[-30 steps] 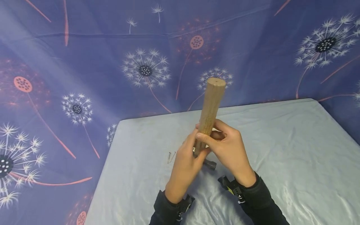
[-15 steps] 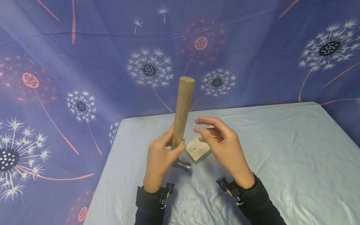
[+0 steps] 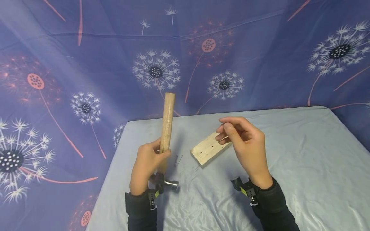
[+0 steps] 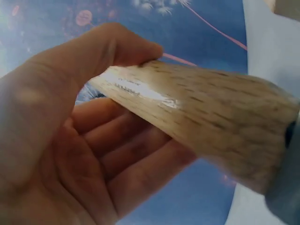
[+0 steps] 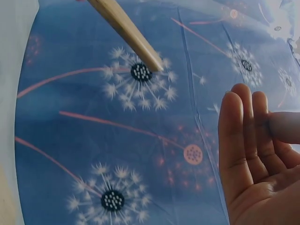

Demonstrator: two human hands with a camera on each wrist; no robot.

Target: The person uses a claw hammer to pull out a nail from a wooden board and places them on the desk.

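A hammer (image 3: 167,128) with a wooden handle stands nearly upright, its metal head at the bottom. My left hand (image 3: 146,165) grips the handle low down, just above the head; in the left wrist view the thumb lies along one side of the handle (image 4: 201,108) and the fingers along the other. My right hand (image 3: 247,144) holds nothing, its fingers loosely bent in front of the far end of a pale wooden block (image 3: 206,150). Small dark holes or marks dot the block's top. In the right wrist view the right hand (image 5: 258,159) is apart from the hammer handle (image 5: 129,35).
Thin nails (image 3: 179,160) lie on the cloth-covered table (image 3: 303,160) between the hammer and the block. A blue cloth backdrop (image 3: 260,64) printed with dandelions hangs behind the table's back edge.
Both hands were on the hammer handle; the right hand has let go and drawn away to the right. The left hand has carried the hammer left and lower, uncovering the block and nails.
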